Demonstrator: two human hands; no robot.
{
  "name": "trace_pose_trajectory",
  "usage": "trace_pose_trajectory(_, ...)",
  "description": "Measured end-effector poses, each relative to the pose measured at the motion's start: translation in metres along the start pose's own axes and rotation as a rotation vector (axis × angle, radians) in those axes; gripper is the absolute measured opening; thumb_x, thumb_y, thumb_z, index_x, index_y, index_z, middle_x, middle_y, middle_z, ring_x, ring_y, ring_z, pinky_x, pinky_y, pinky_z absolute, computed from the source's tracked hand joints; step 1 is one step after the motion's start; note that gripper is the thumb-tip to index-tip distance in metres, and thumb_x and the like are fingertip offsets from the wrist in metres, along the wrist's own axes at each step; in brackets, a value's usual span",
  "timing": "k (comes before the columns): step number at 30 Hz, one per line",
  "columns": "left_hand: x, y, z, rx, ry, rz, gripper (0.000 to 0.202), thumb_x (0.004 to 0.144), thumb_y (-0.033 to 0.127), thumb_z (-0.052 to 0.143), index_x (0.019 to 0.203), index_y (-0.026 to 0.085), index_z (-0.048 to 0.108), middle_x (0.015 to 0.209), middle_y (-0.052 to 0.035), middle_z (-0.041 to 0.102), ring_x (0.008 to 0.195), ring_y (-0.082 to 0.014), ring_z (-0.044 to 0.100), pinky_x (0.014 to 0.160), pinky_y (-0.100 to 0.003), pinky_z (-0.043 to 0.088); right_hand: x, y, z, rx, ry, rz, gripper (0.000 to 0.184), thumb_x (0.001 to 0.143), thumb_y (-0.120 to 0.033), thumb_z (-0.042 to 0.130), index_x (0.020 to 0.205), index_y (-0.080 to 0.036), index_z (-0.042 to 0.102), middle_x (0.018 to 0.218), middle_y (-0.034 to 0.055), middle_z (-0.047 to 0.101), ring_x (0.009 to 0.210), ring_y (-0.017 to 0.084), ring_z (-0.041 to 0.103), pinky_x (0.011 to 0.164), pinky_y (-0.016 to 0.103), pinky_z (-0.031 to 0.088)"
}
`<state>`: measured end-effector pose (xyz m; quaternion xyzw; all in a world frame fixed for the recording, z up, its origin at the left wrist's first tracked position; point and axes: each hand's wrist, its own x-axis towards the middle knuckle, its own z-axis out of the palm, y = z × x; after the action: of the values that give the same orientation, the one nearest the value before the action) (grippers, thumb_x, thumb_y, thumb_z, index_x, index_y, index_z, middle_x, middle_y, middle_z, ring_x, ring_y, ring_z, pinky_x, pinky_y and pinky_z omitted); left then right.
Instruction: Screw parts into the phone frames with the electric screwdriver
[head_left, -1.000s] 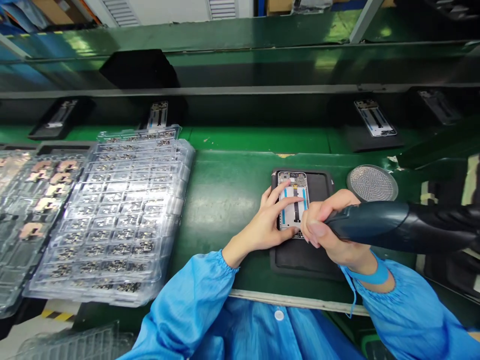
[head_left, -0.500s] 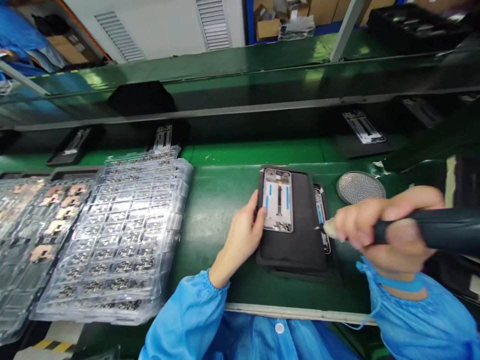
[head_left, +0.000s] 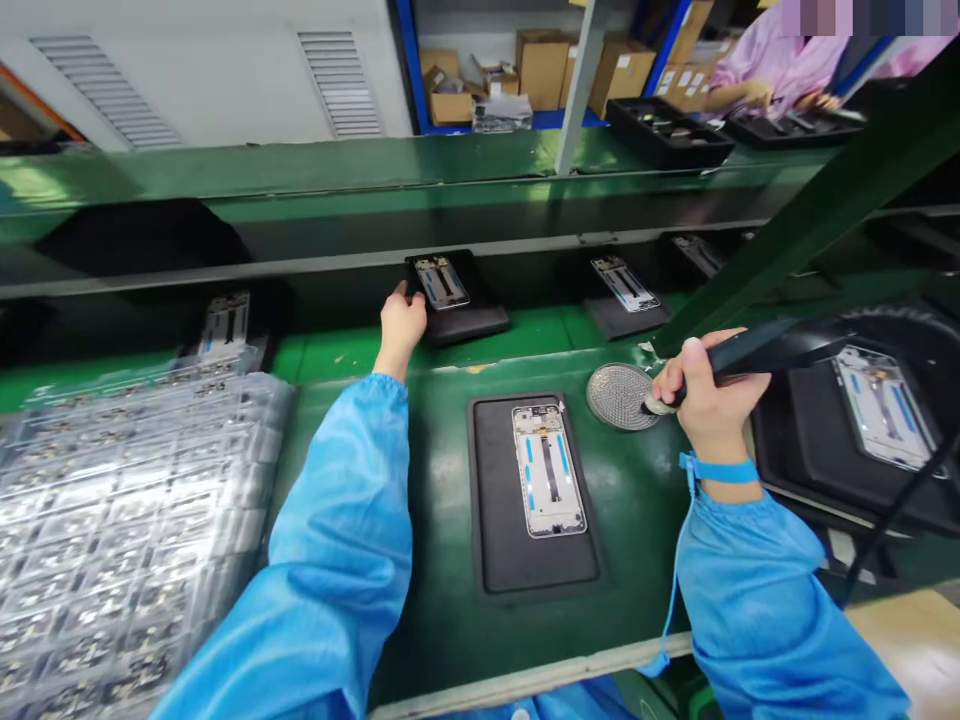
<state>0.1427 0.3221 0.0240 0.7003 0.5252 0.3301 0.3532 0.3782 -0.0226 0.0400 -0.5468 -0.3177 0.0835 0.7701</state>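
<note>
At the far side of the bench, my left hand (head_left: 403,325) grips the left edge of a black tray (head_left: 472,322), which carries a phone frame (head_left: 442,282) and rests on the green conveyor. My right hand (head_left: 716,400) is wrapped round a black electric screwdriver (head_left: 765,350). Its tip is at the round dimpled metal dish (head_left: 619,393); whether it touches cannot be told. On the bench between my arms lies a second black tray (head_left: 499,570), with a silver phone frame (head_left: 547,480) bearing blue strips on it.
Stacked clear plastic trays (head_left: 135,530) of small parts stand on the left. More phone frames on trays (head_left: 626,285) line the conveyor. A green post (head_left: 810,225) slants across the right, near another tray with a phone frame (head_left: 885,405). A person in pink (head_left: 780,70) works behind.
The upper tray with its phone frame has gone from the bench to the conveyor with my left hand, uncovering the lower tray. The screwdriver tip has moved from beside the trays to the metal dish.
</note>
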Motion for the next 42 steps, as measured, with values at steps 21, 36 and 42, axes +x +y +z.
trace_pose_trajectory(21, -0.205, -0.011, 0.014, 0.351, -0.564, 0.553, 0.031, 0.127, 0.034, 0.060, 0.139, 0.023, 0.087, 0.131, -0.0132, 0.083, 0.124, -0.0353, 0.073, 0.110, -0.053, 0.061, -0.003, 0.005, -0.003, -0.013, -0.010, -0.005, 0.064, 0.094, -0.070, 0.108, 0.101, -0.031, 0.058, 0.058, -0.0127, 0.060, 0.040, 0.014, 0.055, 0.044, 0.031, 0.055)
trace_pose_trajectory(36, -0.241, -0.015, 0.000, 0.295, -0.588, 0.510, 0.032, 0.127, 0.034, 0.060, 0.139, 0.024, 0.088, 0.132, -0.0135, 0.084, 0.124, -0.0350, 0.072, 0.111, -0.054, 0.058, -0.004, 0.006, -0.004, -0.050, -0.047, 0.004, 0.065, 0.093, -0.073, 0.107, 0.101, -0.031, 0.058, 0.058, -0.0126, 0.059, 0.040, 0.015, 0.056, 0.043, 0.032, 0.056)
trace_pose_trajectory(42, -0.267, -0.019, -0.011, 0.160, -0.477, 0.314, 0.036, 0.122, 0.033, 0.067, 0.153, 0.030, 0.084, 0.145, -0.0117, 0.082, 0.143, -0.0367, 0.068, 0.127, -0.060, 0.051, -0.007, -0.012, 0.002, -0.044, -0.028, -0.065, 0.059, 0.095, -0.067, 0.107, 0.104, -0.032, 0.060, 0.061, -0.0122, 0.062, 0.043, 0.016, 0.056, 0.044, 0.032, 0.056)
